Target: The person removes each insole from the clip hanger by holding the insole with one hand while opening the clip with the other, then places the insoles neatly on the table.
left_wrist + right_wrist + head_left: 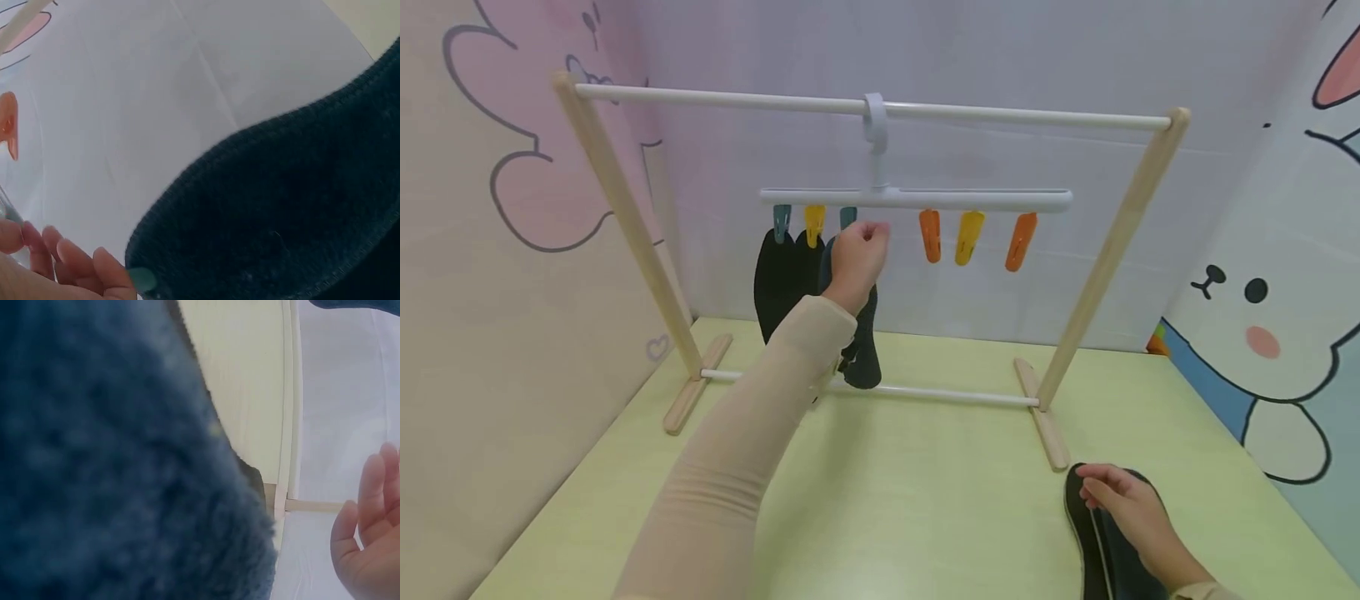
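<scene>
My left hand [855, 260] is raised just under the white hanger bar [977, 200], beside hanging dark insoles [775, 279]. In the left wrist view its thumb and forefinger pinch what looks like a greyish clip [9, 211], mostly hidden. Beside these curled fingers a teal clip [142, 279] grips the tip of a fuzzy dark-blue insole [269, 200]. Low on the right, my right hand [1131, 512] is held over a pair of dark insoles [1081, 521] on the table. Its fingers are loosely bent and hold nothing; the right wrist view shows them apart from the blurred blue insole [125, 456].
The hanger hooks [876, 125] over the top rail [1015, 117] of a wooden rack. Orange clips [930, 236] and a yellow clip [969, 237] hang on the bar's right half. Rack feet [1043, 417] stand on the yellow-green table [925, 492], with patterned cloth behind.
</scene>
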Demonstrator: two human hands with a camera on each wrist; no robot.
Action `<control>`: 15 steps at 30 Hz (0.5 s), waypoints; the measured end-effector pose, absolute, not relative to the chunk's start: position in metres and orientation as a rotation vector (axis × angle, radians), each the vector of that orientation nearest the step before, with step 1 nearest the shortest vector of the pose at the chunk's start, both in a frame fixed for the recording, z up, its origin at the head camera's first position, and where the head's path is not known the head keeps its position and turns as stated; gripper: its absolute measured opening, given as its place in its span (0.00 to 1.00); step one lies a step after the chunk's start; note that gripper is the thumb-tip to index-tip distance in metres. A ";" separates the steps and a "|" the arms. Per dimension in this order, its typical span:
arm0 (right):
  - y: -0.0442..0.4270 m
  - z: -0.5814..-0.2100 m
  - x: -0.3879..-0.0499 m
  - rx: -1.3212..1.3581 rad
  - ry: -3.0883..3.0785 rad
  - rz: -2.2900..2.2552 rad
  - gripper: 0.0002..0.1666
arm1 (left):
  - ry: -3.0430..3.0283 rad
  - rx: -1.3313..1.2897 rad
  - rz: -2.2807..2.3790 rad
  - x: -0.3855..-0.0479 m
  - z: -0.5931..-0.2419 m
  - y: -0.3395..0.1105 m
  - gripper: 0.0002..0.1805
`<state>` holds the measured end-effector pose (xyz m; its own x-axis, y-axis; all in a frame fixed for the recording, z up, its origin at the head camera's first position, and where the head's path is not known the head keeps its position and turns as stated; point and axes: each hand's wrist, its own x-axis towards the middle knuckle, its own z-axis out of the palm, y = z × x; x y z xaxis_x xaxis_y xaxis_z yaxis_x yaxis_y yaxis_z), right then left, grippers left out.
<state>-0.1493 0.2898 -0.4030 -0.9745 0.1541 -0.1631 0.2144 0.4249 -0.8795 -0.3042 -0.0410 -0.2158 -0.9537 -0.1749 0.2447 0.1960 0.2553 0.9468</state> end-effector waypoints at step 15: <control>0.297 -0.403 -0.139 0.392 2.576 -1.624 0.14 | -2.248 0.104 -1.693 -0.319 -0.229 -0.047 0.22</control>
<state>-0.1391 0.2973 -0.4031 -0.9648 0.1765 -0.1947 0.2518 0.4087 -0.8773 -0.3189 -0.0466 -0.2292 -0.9446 -0.2502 0.2124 0.1350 0.2936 0.9463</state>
